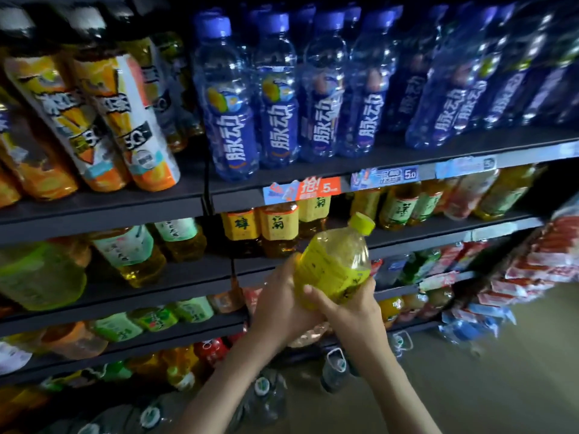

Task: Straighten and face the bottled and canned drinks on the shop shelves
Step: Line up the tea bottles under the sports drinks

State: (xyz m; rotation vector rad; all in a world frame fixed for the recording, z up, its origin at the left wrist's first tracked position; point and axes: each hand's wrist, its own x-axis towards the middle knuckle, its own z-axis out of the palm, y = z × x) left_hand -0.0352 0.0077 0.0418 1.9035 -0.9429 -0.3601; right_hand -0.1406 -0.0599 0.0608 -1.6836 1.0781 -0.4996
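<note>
The person holds one clear plastic bottle of yellow drink with a yellow label and lime cap point(335, 264) in the air in front of the shelves, tilted so that its cap points up and to the right. The left hand point(279, 297) curls round its lower body from the left. The right hand point(349, 308) grips from below, thumb laid across the label.

To finish this step well, the person should probably turn the bottle until the printed front faces outward, stand it upright, then slide it in flush with the matching row, keeping one hand low so it does not knock its neighbours.

Directly above and behind the held bottle stand three amber tea bottles with yellow labels point(279, 225), the third partly hidden. Higher still, four blue-labelled clear bottles with purple caps point(277, 98) face front sharply; more to their right blur beyond counting. Up and far left of the held bottle lean two tall orange-and-white bottles point(131, 120). Three paper price tags point(315, 187) hang on the shelf edge above it.
</note>
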